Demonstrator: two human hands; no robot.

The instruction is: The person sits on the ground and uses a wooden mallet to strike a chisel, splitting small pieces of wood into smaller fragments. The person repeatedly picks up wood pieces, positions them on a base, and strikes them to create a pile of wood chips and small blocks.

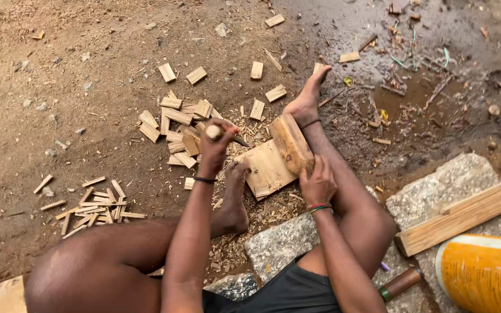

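On the bare earth floor [59, 87], damp and dark toward the upper right, a person sits low with both legs drawn forward, so that the work lies between the feet and within reach of both arms. Grey stone blocks [447, 185] at the right carry a long timber plank [465, 214], and a yellow and white sack [485, 272] lies beside them, all well apart from the cutting place. A flat wooden board [265, 169] rests on the ground between the feet as a chopping base; the left foot [236, 197] touches its near edge and appears to steady it. On the board a thick wooden billet [290, 142] stands tilted on end, its far side near the right foot [307, 95]. The right hand [318, 182] has its fingers wrapped about the lower end of the billet, holding it upright for splitting. The left hand [215, 142] is raised just beside the billet, fingers closed tight round the pale handle of a blade tool [227, 136] whose dark edge points toward the wood. Split wooden pieces [175, 124] lie heaped behind the left hand, thrown clear of the board; thinner slivers [97, 206] form a separate pile at the left knee, and chips litter the ground under the legs. A brown-handled tool [400, 284] lies by the right thigh
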